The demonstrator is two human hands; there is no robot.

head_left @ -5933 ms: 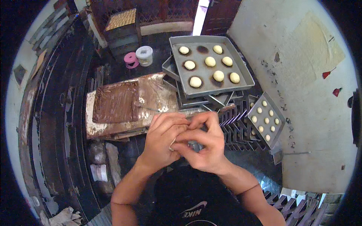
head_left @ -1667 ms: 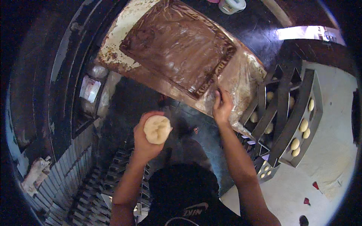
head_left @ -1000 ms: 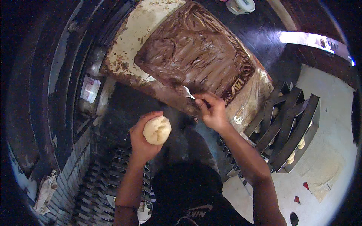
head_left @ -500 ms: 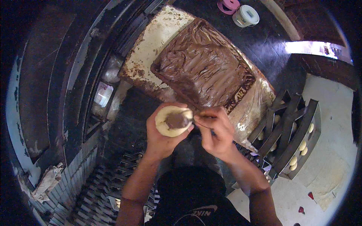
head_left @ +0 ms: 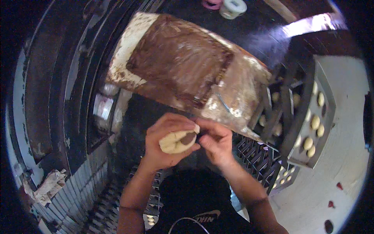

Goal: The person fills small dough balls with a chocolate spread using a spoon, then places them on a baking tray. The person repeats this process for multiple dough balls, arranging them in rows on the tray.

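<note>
Thin silvery utensil (head_left: 223,102), blurred, has left the right hand (head_left: 219,142) for the brown-stained table (head_left: 245,84). Cream, soft dough round (head_left: 170,144) sits in the left hand (head_left: 165,130), fingers curled about it; right fingertips bunched at its edge, grip unclear. Dark brown filling (head_left: 189,138) in; creased dough gapes, unsealed.

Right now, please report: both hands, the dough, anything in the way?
Left hand cupping dough; right hand at its right edge. Dough open, brown filling showing. No obstruction seen; worktop with brown spread beyond.
</note>
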